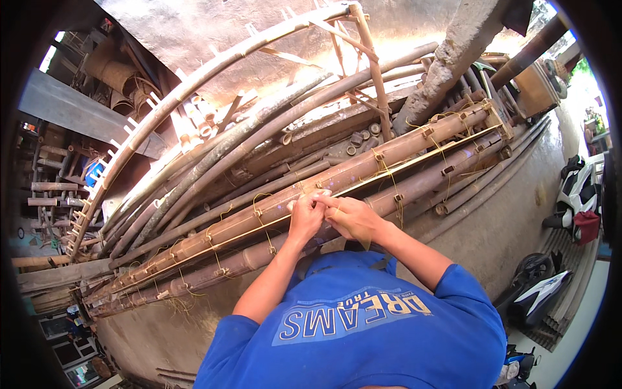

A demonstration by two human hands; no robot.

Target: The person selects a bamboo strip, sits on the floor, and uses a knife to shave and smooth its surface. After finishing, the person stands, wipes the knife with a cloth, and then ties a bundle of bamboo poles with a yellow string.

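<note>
Thin cord (322,194) is being pinched between the left hand (304,217) and right hand (353,217) atop the long bamboo pole (259,217); it's looking light, limp, easiest gripped near its knot.

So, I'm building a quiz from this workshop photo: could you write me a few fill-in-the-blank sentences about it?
1. Both hands, the left hand and the right hand, meet over a long ____ pole.
2. The person's shirt is ____.
3. Thin yellowish ____ ties the poles together at intervals.
4. The arched ladder-like frame curves ____ the stacked poles.

Missing words: bamboo; blue; cord; above
</note>
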